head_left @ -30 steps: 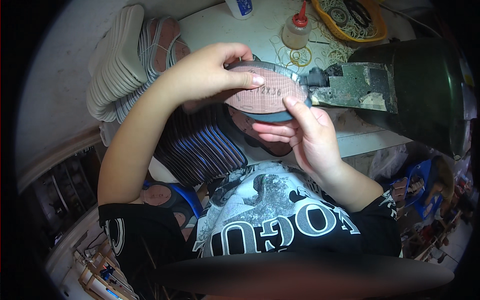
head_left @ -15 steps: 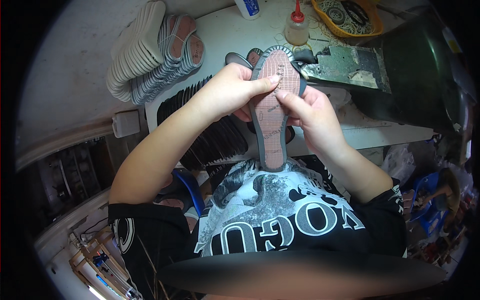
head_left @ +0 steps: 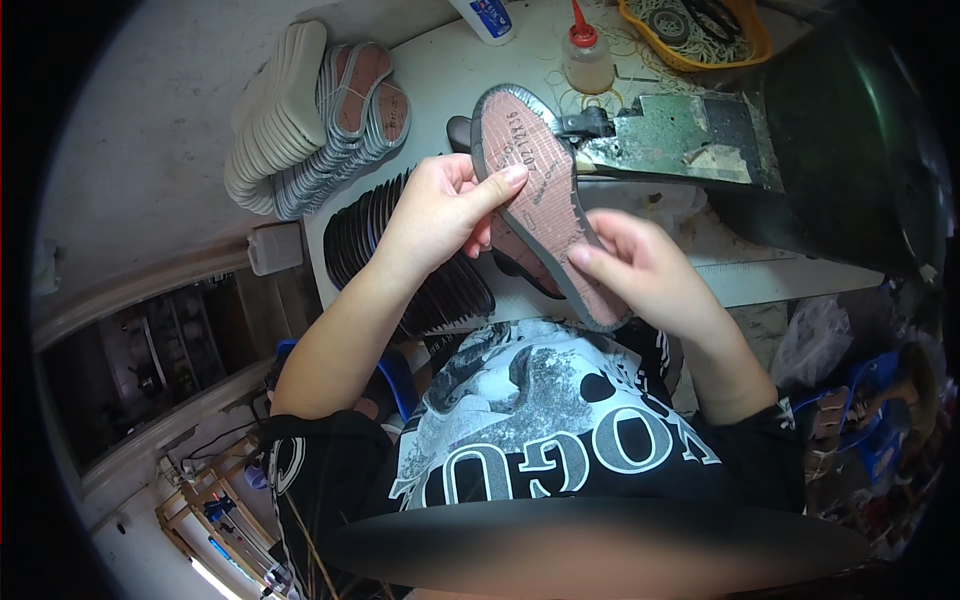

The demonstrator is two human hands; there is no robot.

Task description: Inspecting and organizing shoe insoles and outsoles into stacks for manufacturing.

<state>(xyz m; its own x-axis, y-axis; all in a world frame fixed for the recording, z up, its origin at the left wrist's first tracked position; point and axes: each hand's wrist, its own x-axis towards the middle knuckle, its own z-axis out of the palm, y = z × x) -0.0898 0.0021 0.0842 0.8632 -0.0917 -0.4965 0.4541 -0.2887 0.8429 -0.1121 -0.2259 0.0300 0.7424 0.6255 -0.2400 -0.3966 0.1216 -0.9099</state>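
Note:
Between my hands is a shoe insole (head_left: 560, 200) with a reddish-brown gridded face and a dark rim, held tilted above the table edge. My left hand (head_left: 455, 205) is closed on its wider upper part, thumb across the face and fingers underneath. Lower down, my right hand (head_left: 635, 265) pinches the narrower end at its right edge, thumb on top. Partly hidden beneath it lies a similar dark-edged piece (head_left: 525, 255). Left of my left hand stands a packed row of dark soles (head_left: 355, 235).
Stacks of pale soles (head_left: 275, 120) and grey-edged insoles (head_left: 375, 100) stand at the far left. A green machine (head_left: 690, 140) with a black fitting reaches in from the right. Behind are a red-tipped glue bottle (head_left: 588, 60), a white-and-blue container (head_left: 488, 20) and a yellow basket (head_left: 690, 60).
The insole has turned, its wide end swinging left and its narrow end right. My right hand has slid from its middle down toward the narrow end.

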